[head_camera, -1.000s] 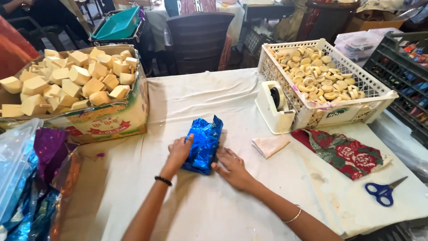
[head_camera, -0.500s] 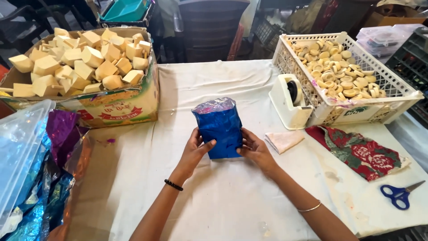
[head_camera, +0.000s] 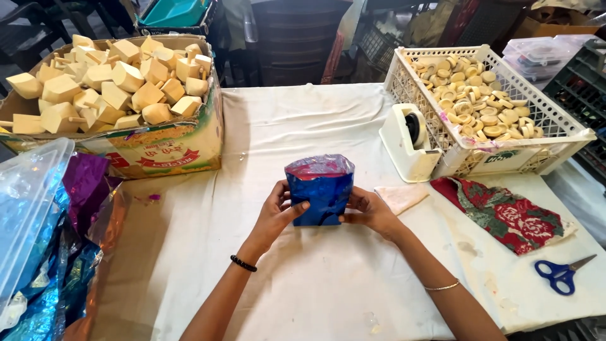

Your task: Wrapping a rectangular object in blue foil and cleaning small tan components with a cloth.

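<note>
A shiny blue foil wrap stands upright on the white cloth-covered table, its top open and pinkish inside. My left hand grips its left side, thumb across the front. My right hand holds its right side. What the foil is wrapped around is hidden.
A cardboard box of wooden blocks sits at the back left. A white basket of round wooden pieces and a tape dispenser stand at the right. Blue scissors, a floral cloth and foil sheets lie around.
The blue foil piece lay flat under both hands, then was raised and turned upright. Both hands now hold it by its sides, nearer the middle of the table.
</note>
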